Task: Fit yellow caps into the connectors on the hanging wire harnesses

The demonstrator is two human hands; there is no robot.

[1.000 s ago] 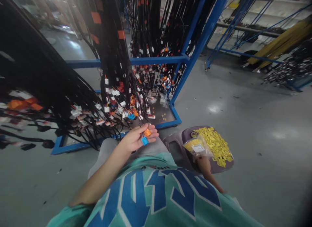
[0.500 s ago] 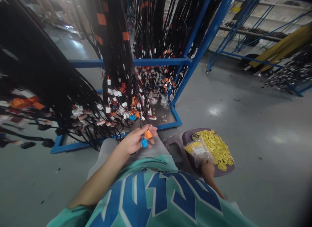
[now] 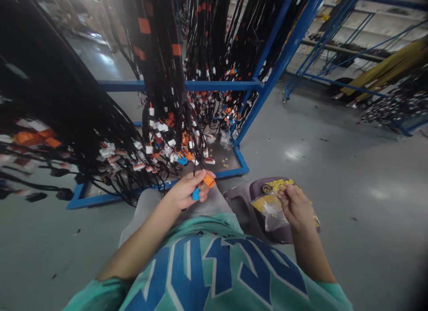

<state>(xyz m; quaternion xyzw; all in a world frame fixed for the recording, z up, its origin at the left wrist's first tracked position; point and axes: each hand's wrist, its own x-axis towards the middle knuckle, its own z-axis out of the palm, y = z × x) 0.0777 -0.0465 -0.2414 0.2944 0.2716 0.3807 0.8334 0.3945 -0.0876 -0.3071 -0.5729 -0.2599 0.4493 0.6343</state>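
Blue rack (image 3: 227,85) in front, black cables (image 3: 163,57) hanging from it in bundles. A purple stool (image 3: 281,237) stands at the right, a clear bag (image 3: 274,218) on it. The right hand (image 3: 297,206) is over the stool, fingers bunched; whether they pinch anything, I cannot tell. The left hand (image 3: 187,191), before the rack, grips 2 connectors: 1 orange connector (image 3: 209,181) at the fingertips, 1 blue connector (image 3: 195,194) just below. Small yellow pieces (image 3: 274,185) lie beside the bag.

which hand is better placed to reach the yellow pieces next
Probably the right hand: it appears over the yellow pieces, though whether it pinches one is unclear. The left hand is farther away, its grip occupied by the orange connector, with the blue connector at its fingers.
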